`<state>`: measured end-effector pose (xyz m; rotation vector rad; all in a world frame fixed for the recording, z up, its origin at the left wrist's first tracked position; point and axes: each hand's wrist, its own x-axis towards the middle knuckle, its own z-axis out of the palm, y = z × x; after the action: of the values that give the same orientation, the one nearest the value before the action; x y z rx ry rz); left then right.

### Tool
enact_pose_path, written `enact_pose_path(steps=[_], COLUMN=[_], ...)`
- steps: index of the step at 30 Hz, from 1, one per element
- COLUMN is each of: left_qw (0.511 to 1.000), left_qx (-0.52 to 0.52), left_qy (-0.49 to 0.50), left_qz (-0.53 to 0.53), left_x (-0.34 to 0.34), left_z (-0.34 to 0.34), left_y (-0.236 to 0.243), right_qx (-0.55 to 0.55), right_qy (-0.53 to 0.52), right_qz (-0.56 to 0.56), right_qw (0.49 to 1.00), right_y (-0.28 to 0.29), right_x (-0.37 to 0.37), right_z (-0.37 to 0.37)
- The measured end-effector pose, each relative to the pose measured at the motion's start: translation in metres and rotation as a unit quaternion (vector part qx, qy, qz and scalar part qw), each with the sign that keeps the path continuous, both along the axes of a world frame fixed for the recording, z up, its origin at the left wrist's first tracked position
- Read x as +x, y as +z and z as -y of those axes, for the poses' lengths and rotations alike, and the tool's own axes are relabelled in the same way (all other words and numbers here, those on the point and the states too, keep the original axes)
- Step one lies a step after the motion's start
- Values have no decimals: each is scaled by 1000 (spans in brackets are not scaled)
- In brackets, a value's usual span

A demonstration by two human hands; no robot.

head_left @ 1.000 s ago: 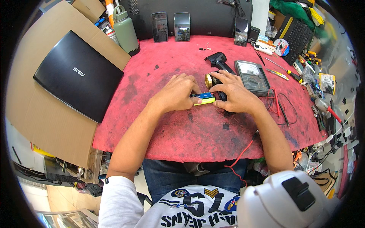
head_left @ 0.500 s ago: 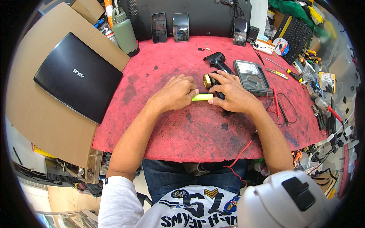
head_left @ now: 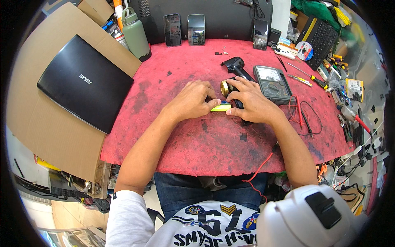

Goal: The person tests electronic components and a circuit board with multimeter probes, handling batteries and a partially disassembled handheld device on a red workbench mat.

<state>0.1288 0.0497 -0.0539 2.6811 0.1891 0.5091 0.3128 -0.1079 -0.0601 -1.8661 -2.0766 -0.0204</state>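
Note:
My left hand (head_left: 195,99) is closed, its thumb and fingertips at the left end of a small bright yellow-green bar-shaped piece (head_left: 222,108). A thin dark blue edge shows along the far side of that piece. Over on the right, my right hand (head_left: 254,101) curls around a black device with a gold round end (head_left: 224,88), its thumb touching the right end of the yellow-green piece. Much of the device is hidden under the fingers. Just beyond lies a black handle-shaped part (head_left: 235,66). An analog multimeter (head_left: 272,84) stands right of my right hand.
Red and black test leads (head_left: 300,113) coil beside the multimeter. Tweezers (head_left: 281,62), a screwdriver (head_left: 306,73) and a keyboard (head_left: 317,41) are at the right. A closed black laptop (head_left: 88,84) lies on cardboard (head_left: 49,131) at left, near a green bottle (head_left: 135,35). Phones (head_left: 196,29) stand at the back.
My left thumb has shifted slightly right along the yellow-green piece, which is tilted a little differently, and its dark blue edge now shows. My right hand stays nearly in place.

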Motion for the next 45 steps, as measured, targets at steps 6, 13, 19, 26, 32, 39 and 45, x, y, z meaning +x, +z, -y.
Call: enact_pose_path(steps=[6, 13, 19, 26, 32, 39, 45], left_qw=[999, 997, 997, 996, 997, 997, 997], left_qx=[26, 67, 67, 77, 75, 76, 77], left_qy=[-4, -12, -6, -2, 8, 6, 8], left_qz=[23, 25, 36, 34, 15, 23, 25], left_x=[1, 3, 4, 4, 4, 4, 4], left_z=[1, -3, -1, -1, 2, 2, 1], left_y=[-4, -8, -8, -9, -5, -6, -8], right_qx=[-16, -10, 7, -20, -21, -3, -5], right_qy=[-5, -12, -16, -25, -30, -21, -21], right_qz=[4, -5, -15, -5, -6, -15, -19], right_qw=[1000, 1000, 1000, 999, 999, 1000, 1000], right_y=[2, 1, 0, 5, 7, 2, 2], right_x=[-1, -3, -4, -6, -7, -4, -4], right_z=[0, -2, -1, -2, 0, -1, -2])
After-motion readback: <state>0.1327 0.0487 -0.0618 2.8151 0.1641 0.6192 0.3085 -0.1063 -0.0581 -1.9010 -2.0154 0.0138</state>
